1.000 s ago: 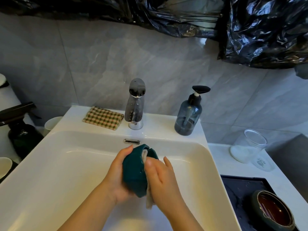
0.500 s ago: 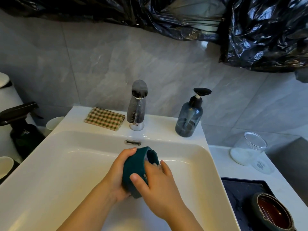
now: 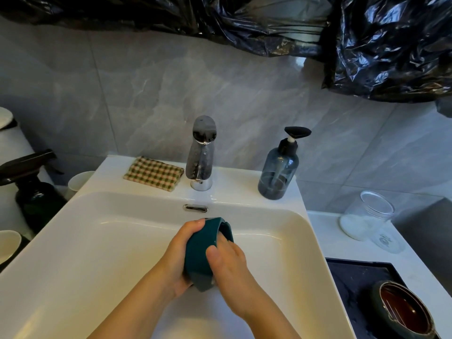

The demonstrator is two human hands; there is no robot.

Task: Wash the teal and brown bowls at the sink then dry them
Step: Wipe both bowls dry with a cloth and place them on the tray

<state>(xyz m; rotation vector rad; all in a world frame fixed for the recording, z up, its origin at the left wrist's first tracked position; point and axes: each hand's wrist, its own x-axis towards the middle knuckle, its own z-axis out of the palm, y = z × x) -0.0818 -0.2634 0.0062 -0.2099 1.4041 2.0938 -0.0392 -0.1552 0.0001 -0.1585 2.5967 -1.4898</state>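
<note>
Teal bowl (image 3: 198, 253), tipped on its side with its mouth toward 1 o'clock, held above the white sink (image 3: 97, 241). Left hand (image 3: 179, 255), at the bowl's 9 o'clock, curls around its outer wall and base. Right hand (image 3: 231, 267), at 4 o'clock, pinches the wall: thumb outside, fingers inside the mouth. Faucet (image 3: 201, 152) stands at 12 o'clock, soap dispenser (image 3: 278, 172) at 1 o'clock, checked cloth (image 3: 154, 173) at 11 o'clock. Brown bowl (image 3: 403, 311) rests on a dark tray (image 3: 354, 272) at 4 o'clock.
</note>
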